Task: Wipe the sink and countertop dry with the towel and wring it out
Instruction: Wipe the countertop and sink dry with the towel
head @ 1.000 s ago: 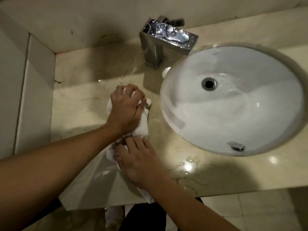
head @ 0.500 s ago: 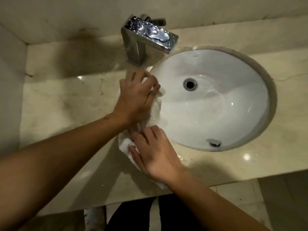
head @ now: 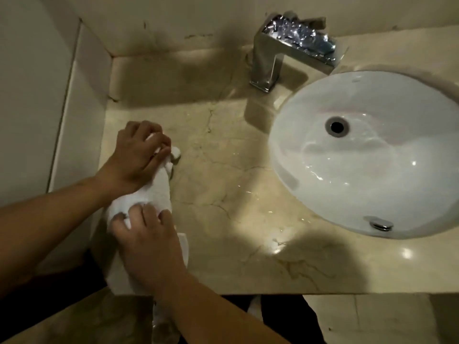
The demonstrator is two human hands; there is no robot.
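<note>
Left hand (head: 139, 155): on the far end of the towel (head: 159, 192), fingers curled over the cloth and gripping it; knuckles up, forearm coming in from the lower left.
Right hand (head: 149, 242): on the near half of the towel, fingertips bent and dug into the fabric, a fold of cloth showing between two fingers; it holds the towel down against the desk (head: 223, 194).
Towel: white, bunched into a thick roll between the two hands; lies on the left part of the desk, well apart from the sink (head: 397, 189). Far tip pokes out just past the left hand's fingers. Near part spreads flatter under the right hand and reaches the desk's front edge.
Desk: beige veined stone, glossy; light reflections near the front edge.
Water (head: 280, 242): small drops and thin streaks on the desk between the towel and the sink's front rim.
Sink: white oval bowl set into the desk at right; wet sheen inside. Drain hole (head: 337, 127) dark and open, toward the back of the bowl.
Chrome cap (head: 378, 223): on the bowl's near wall, just under the rim.
Faucet (head: 268, 63): square chrome body behind the sink's left side, flat spout reaching over the bowl's back rim.
Wall (head: 161, 23): pale, with dark smudges above the left back corner.
Floor (head: 372, 319): pale tiles below the front edge.
</note>
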